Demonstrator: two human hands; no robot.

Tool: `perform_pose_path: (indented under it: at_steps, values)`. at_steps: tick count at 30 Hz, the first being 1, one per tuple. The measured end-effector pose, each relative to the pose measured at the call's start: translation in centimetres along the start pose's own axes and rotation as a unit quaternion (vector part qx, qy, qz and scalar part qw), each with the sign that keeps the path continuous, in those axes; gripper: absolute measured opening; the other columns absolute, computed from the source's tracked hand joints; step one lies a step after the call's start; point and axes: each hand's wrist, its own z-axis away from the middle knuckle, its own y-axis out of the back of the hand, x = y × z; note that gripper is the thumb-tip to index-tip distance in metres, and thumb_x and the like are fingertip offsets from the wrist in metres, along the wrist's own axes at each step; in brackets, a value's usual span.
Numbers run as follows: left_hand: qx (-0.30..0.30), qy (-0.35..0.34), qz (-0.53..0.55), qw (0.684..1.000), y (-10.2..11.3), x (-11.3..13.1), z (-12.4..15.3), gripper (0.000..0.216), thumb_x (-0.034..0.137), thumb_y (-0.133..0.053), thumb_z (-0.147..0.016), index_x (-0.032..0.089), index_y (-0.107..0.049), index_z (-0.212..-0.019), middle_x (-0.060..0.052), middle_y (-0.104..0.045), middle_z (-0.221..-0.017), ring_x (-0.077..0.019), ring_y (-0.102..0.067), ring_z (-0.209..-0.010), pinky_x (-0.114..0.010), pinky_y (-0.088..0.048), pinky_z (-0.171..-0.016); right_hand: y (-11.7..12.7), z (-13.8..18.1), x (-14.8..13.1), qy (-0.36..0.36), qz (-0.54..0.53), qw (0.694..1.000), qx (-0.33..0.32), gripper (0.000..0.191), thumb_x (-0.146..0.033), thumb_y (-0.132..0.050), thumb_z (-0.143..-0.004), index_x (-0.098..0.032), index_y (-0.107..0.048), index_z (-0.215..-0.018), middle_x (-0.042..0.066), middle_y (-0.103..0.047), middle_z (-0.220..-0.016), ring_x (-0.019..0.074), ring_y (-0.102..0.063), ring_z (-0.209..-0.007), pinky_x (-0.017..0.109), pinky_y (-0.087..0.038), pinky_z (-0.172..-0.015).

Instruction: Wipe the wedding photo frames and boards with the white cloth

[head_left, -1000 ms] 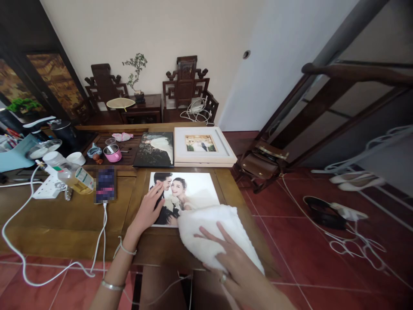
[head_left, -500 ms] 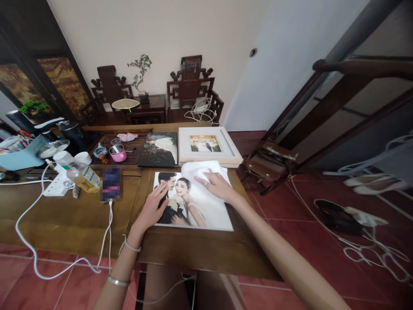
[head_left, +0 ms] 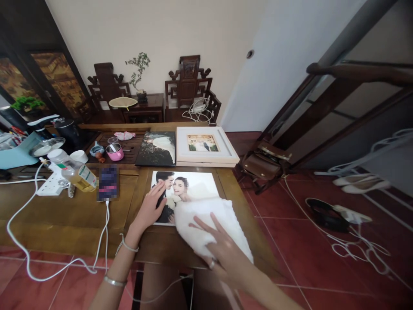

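Observation:
A glossy portrait photo panel (head_left: pixel 200 183) of a couple lies flat on the wooden table. My left hand (head_left: pixel 154 204) rests on its left side with the fingers stretched out. My right hand (head_left: pixel 222 245) has hold of a white towel (head_left: pixel 193 215), two fingers spread across the top and the others partly tucked into its folds. The towel covers the panel's lower right part and hangs over onto the table near the front edge. Behind the panel lie a dark photo panel (head_left: pixel 157 148) and a white picture frame (head_left: pixel 206 157).
To the left are a phone (head_left: pixel 107 183) on a charging cable, a bottle of yellowish liquid (head_left: pixel 77 174), a power strip (head_left: pixel 51 183) and a pink cup (head_left: pixel 115 152). A brown bag (head_left: pixel 263 165) sits beyond the table's right edge. Cables lie on the red floor.
My right hand has drawn the towel from the panel's upper right corner down toward me, uncovering that corner. My left hand stays at the panel's left side. The view has shifted slightly.

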Motion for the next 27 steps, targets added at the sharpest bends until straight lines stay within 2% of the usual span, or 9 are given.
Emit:
perform_pose_path:
  at_steps: [2,4,10,15,17,19,22,27]
  values:
    - [-0.004,0.000,-0.003,1.000,0.0,0.0,0.0,0.048,0.032,-0.036,-0.094,0.022,-0.034,-0.140,-0.007,-0.031,-0.149,-0.0201,-0.025,-0.139,-0.043,-0.025,-0.113,0.0,0.1,0.1,0.037,-0.012,0.999,-0.010,0.017,-0.010,-0.050,-0.075,-0.018,-0.057,-0.062,0.015,-0.052,-0.133,0.0300,-0.034,-0.132,0.063,-0.013,-0.110]
    - [-0.007,-0.001,-0.005,1.000,0.0,-0.1,0.0,0.048,0.032,-0.037,-0.094,0.022,-0.033,-0.141,-0.007,-0.031,-0.149,-0.0205,-0.025,-0.139,-0.043,-0.025,-0.113,0.1,-0.7,1.0,0.044,-0.019,0.999,0.003,0.018,-0.012,-0.050,-0.078,-0.018,-0.058,-0.063,0.015,-0.055,-0.129,0.0289,-0.037,-0.131,0.061,-0.014,-0.111]
    - [-0.002,-0.012,0.004,1.000,0.0,-0.4,0.0,0.048,0.033,-0.038,-0.093,0.024,-0.034,-0.141,-0.007,-0.033,-0.148,-0.0218,-0.026,-0.138,-0.045,-0.026,-0.112,1.0,-6.7,5.6,-0.043,-0.003,0.999,0.023,0.021,-0.027,-0.047,-0.089,-0.018,-0.064,-0.081,0.012,-0.064,-0.116,0.0283,-0.052,-0.119,0.053,-0.025,-0.109]
    - [-0.009,-0.007,0.002,1.000,0.2,-0.1,0.0,0.048,0.033,-0.038,-0.094,0.023,-0.034,-0.140,-0.007,-0.034,-0.148,-0.0208,-0.026,-0.139,-0.044,-0.025,-0.113,1.2,-12.0,9.2,-0.102,0.014,0.993,0.048,0.032,-0.034,-0.038,-0.095,-0.020,-0.061,-0.079,0.006,-0.071,-0.086,0.0250,-0.065,-0.085,0.051,-0.027,-0.106]
    - [-0.007,-0.004,0.005,1.000,0.3,0.0,0.1,0.047,0.033,-0.038,-0.094,0.023,-0.035,-0.140,-0.007,-0.034,-0.148,-0.0208,-0.026,-0.139,-0.044,-0.025,-0.113,1.0,-12.9,9.6,-0.116,0.018,0.991,0.059,0.033,-0.034,-0.037,-0.095,-0.018,-0.062,-0.082,0.008,-0.070,-0.089,0.0257,-0.064,-0.088,0.053,-0.025,-0.105]
    - [-0.005,-0.004,0.010,1.000,0.3,0.0,0.0,0.047,0.033,-0.038,-0.094,0.023,-0.035,-0.140,-0.007,-0.033,-0.148,-0.0208,-0.026,-0.139,-0.044,-0.025,-0.113,0.7,-12.7,9.3,-0.112,0.017,0.992,0.063,0.029,-0.031,-0.039,-0.094,-0.017,-0.063,-0.089,0.010,-0.069,-0.101,0.0284,-0.059,-0.105,0.055,-0.022,-0.106]
    - [0.000,-0.005,0.016,1.000,0.2,0.1,0.0,0.047,0.033,-0.038,-0.094,0.023,-0.035,-0.140,-0.007,-0.034,-0.148,-0.0211,-0.026,-0.138,-0.045,-0.024,-0.113,0.1,-10.6,7.4,-0.082,0.013,0.995,0.047,0.024,-0.023,-0.042,-0.090,-0.017,-0.065,-0.093,0.012,-0.065,-0.113,0.0298,-0.041,-0.127,0.060,-0.016,-0.108]
    - [0.007,-0.004,0.024,1.000,0.1,0.1,0.0,0.046,0.032,-0.035,-0.095,0.022,-0.036,-0.140,-0.007,-0.034,-0.147,-0.0211,-0.027,-0.138,-0.046,-0.025,-0.113,-0.7,-4.3,1.8,-0.030,-0.002,0.999,0.029,0.017,-0.010,-0.047,-0.076,-0.015,-0.063,-0.073,0.017,-0.049,-0.135,0.0299,-0.029,-0.135,0.061,-0.013,-0.110]
